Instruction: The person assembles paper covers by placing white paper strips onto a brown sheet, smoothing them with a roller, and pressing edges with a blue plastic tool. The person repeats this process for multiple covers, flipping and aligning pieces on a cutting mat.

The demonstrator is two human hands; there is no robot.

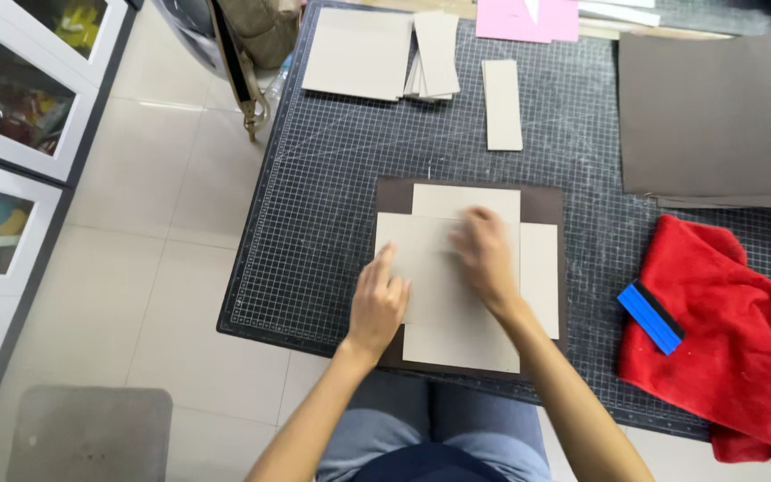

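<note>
We press both hands flat, left hand (377, 303) fingers together, right hand (485, 254) blurred, on grey boards (443, 312), over brown sheet (542, 205), on gridded surface (332, 178).

Floor: pale glossy tiles (136, 268) with thin grout lines, filling the 9 o'clock side and catching soft reflected light.
Cabinets: white-framed, glass-fronted units (20, 134) along the edge from 8 to 11 o'clock, colourful items blurred behind the panes.
Stool: a grey padded seat (91, 433) at 7 o'clock on the tiles.
Bench: covered by a dark gridded cutting mat (332, 178), running from centre out to 3 o'clock.
Bag: a tan one with a strap (256, 36) hanging at 12 o'clock beside the bench edge.
Light: even, indoor, weak shadows.
</note>
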